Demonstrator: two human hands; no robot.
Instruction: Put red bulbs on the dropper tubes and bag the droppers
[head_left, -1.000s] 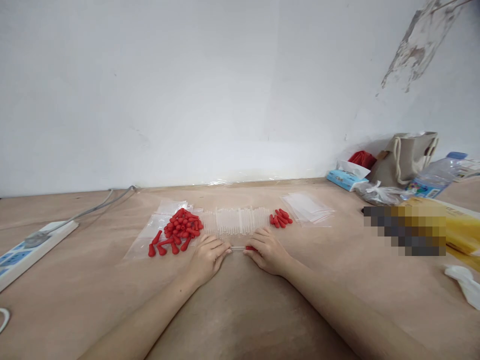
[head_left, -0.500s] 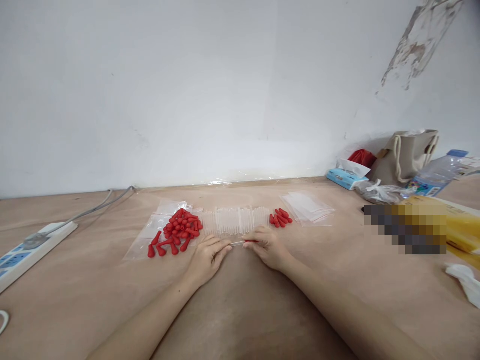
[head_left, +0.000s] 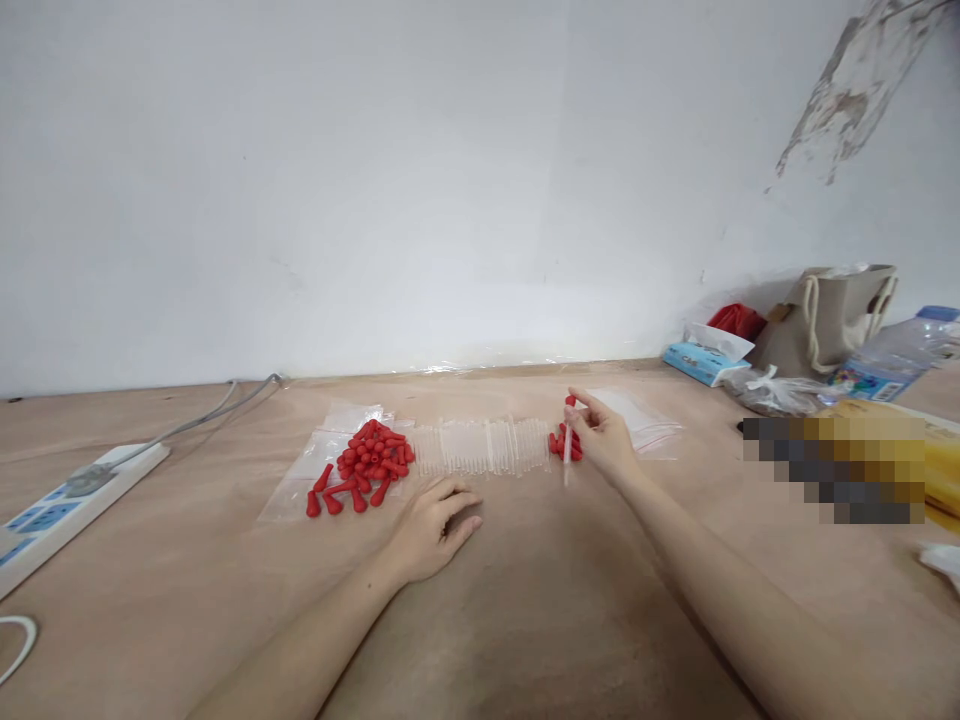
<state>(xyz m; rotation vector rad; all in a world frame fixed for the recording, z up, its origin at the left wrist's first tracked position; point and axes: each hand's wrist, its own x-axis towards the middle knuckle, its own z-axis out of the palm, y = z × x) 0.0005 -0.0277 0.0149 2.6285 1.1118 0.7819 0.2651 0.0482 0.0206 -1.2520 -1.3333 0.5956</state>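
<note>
My right hand [head_left: 606, 438] pinches a dropper [head_left: 567, 462], a clear thin tube with a red rubber bulb at its top. The dropper stands nearly upright over a small cluster of red bulbs [head_left: 556, 446]; whether tubes are fitted to these I cannot tell. My left hand [head_left: 433, 532] rests on the table with its fingers loosely bent and apart, holding nothing. Just beyond it lies a row of clear tubes [head_left: 480, 447], side by side. To the left of the row, a heap of red rubber bulbs [head_left: 371, 455] spreads over a clear plastic bag [head_left: 289, 492].
Flat clear zip bags [head_left: 649, 420] lie behind my right hand. Farther right are a blue tissue pack [head_left: 701, 364], a grey bag [head_left: 787, 335], a plastic bottle [head_left: 892, 355] and a yellow package [head_left: 937, 460]. A power strip [head_left: 82, 500] with a grey cable is at the left.
My right hand has moved right and away from me with the dropper, turning it from lying flat to nearly upright. My left hand has let go of the tube, its fingers now apart.
</note>
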